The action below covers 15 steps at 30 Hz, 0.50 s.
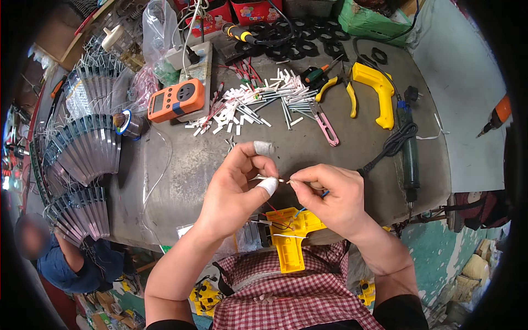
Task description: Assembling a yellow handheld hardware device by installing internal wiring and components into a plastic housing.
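Overlapping the checked apron (291, 308) in view, yellow shell (291, 253) sits at the near edge of the table (165, 198), hollow side up. Its handle points back toward the person; the wider body runs left to right, its right end partly hidden by the right hand (333, 192). Blue wire (300, 212) climbs from the shell toward that hand.

Just beyond, left hand (234, 181): thumb and bent fingers clamped on a pale lead (281, 180), taped forefinger raised and apart. Lead's long axis nearly level, tip aimed right. Right thumb and forefinger pinch a thin wire end (289, 182), aimed left at the lead. Tips almost meet; cannot tell whether they touch. Fingers cover most of both pieces.

Right of the hands: dark handheld tool (411, 165), upright in view, coiled cord (399, 140) beside it. Left: fanned metal strips (82, 148).

Farther: heap of white tubes (242, 107), pink-handled cutter (324, 126) at its right edge, orange meter (177, 100) to its left. Yellow-handled pliers (352, 99) near a second yellow shell (379, 93). Black rings (302, 44) at the back.
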### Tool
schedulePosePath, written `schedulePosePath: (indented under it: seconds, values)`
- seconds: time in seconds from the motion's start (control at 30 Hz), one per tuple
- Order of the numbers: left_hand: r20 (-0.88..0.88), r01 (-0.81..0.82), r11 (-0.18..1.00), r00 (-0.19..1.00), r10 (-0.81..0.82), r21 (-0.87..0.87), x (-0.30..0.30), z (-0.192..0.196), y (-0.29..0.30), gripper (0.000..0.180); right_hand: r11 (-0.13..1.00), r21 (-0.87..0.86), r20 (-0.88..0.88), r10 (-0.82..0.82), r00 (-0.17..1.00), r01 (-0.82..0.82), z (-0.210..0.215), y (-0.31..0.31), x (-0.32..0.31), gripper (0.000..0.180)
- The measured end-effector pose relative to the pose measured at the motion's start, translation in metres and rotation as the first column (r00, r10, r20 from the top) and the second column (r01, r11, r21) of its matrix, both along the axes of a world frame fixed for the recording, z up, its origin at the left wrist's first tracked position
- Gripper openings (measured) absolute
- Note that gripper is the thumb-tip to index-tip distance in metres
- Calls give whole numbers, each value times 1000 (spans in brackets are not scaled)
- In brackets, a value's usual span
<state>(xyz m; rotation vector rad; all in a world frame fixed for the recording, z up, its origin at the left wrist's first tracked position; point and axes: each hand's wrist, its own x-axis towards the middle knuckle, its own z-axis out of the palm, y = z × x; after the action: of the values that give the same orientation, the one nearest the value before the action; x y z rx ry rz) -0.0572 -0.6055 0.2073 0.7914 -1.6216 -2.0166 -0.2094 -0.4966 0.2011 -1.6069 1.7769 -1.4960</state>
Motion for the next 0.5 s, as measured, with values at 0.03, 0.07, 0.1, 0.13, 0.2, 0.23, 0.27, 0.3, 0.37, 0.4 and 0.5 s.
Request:
schedulePosePath:
  seconds: [0.03,0.07,0.1,0.13,0.2,0.23,0.27,0.3,0.37,0.4,0.5]
  values:
    - [-10,-10,1000,1000,10,2,-1,1,2,48,1000,9,14,-14,1000,14,0,0,1,10]
    - [-19,-21,1000,1000,21,3,-1,2,3,49,999,18,27,-28,999,27,0,1,1,11]
    - [-20,-21,1000,1000,21,2,-2,3,5,49,999,17,26,-27,999,27,-1,0,1,11]
    - [-19,-24,1000,1000,24,-4,-3,4,6,50,1000,-6,21,-21,1000,21,-2,-1,2,11]
    - [-20,-27,1000,999,27,-12,-3,7,7,51,999,-30,14,-15,1000,15,-2,-1,1,11]
    - [-18,-15,1000,1000,15,-9,-2,8,8,51,999,-39,-8,-20,1000,20,-1,-1,1,11]
    - [-16,-4,1000,1000,4,-5,-2,9,8,52,999,-48,-30,-26,999,24,0,0,2,11]
    - [-17,-6,1000,1000,6,-7,-1,9,10,52,999,-49,-31,-24,999,22,-1,0,3,11]
    - [-15,-29,995,999,28,-91,-2,8,15,53,998,-51,-23,-28,999,27,-3,1,5,9]
    - [-18,-31,995,999,30,-94,-2,8,16,53,998,-54,-25,-26,999,25,-5,0,5,9]
    - [51,-53,932,996,76,-358,0,4,17,54,995,-98,-165,1,986,-18,-8,2,1,17]
